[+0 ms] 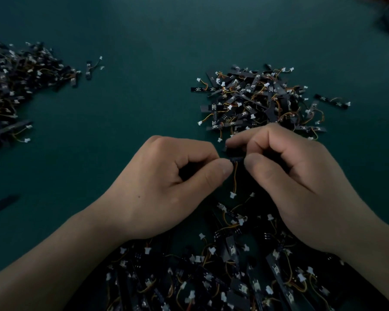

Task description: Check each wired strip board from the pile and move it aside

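Wired strip boards (14, 86) lie heaped at the far left of the green table (144, 41); rightward, the left hand (166, 182) pinches one end of a single strip board (236, 159) between thumb and curled forefinger, and the right hand (296, 182) pinches the other end likewise, the board's orange wire (235, 176) dangling to a white connector (233, 194) over the near pile (211, 277). Checking it well probably means rolling it slowly under a light grip, keeping that wire from snagging below. Whether the left heap or the far pile (263, 99) takes checked boards, I cannot tell.
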A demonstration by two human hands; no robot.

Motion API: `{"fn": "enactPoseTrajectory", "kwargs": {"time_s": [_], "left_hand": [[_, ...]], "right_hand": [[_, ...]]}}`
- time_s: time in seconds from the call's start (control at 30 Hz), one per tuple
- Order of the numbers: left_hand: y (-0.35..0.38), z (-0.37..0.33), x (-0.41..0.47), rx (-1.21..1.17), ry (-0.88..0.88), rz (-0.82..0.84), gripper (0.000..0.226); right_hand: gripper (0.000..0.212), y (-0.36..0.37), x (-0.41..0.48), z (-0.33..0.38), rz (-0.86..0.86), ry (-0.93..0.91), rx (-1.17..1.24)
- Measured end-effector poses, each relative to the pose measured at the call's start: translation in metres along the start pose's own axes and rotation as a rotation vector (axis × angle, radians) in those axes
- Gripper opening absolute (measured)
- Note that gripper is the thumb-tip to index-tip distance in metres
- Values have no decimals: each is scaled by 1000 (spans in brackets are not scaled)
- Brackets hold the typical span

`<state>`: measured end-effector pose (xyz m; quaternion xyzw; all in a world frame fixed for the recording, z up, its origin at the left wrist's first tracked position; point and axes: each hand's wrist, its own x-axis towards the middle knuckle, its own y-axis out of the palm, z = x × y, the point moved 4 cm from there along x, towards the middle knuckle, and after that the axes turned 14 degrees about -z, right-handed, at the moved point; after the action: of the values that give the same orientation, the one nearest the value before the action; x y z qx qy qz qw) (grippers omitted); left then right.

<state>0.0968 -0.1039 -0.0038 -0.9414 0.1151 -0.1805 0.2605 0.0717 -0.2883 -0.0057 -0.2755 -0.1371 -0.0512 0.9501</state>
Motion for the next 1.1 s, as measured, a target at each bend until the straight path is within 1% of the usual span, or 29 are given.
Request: {"fn": "enactPoseTrajectory", "kwargs": {"time_s": [0.1,0.17,0.27,0.33,0.4,0.43,0.5,0.53,0.63,0.7,0.8,0.9,0.97,1.03,1.07,1.1], "left_hand": [[0,-1,0,6,22,-11,43],[0,-2,0,-21,20,-10,44],[-3,-1,-1,-129,-1,9,40],[-4,1,-1,-160,-13,52,34],[-3,6,-1,-204,-53,120,20],[-3,8,-2,-216,-78,144,24],[-3,11,-2,-206,-79,147,50],[-2,11,-3,-185,-56,150,58],[-2,6,-4,-107,33,149,65],[-3,4,-4,-77,45,113,66],[-5,2,-2,-82,16,41,60],[-7,5,0,-183,-32,-19,54],[-8,7,2,-253,-59,-39,51],[-8,8,3,-326,-78,-54,46],[-8,8,3,-364,-84,-59,42],[-8,8,3,-397,-86,-61,39]], "right_hand": [[11,-1,1,6,-12,-138,-70],[11,-1,0,9,2,-148,-38],[14,-1,-2,9,31,-122,55],[21,1,-4,7,68,-117,60],[29,3,-5,6,83,-129,72],[32,3,-5,6,78,-136,101],[35,-1,-3,6,23,-150,188],[35,-4,-2,4,-30,-141,237],[34,-12,1,-5,-192,-65,320],[33,-13,2,-9,-235,0,303],[39,-9,0,-9,-169,13,237],[50,-2,-4,-6,-15,-34,87],[59,3,-5,-2,132,-98,-11],[66,6,-6,3,252,-143,27],[65,5,-6,5,254,-156,68],[59,3,-5,6,207,-161,97]]}}
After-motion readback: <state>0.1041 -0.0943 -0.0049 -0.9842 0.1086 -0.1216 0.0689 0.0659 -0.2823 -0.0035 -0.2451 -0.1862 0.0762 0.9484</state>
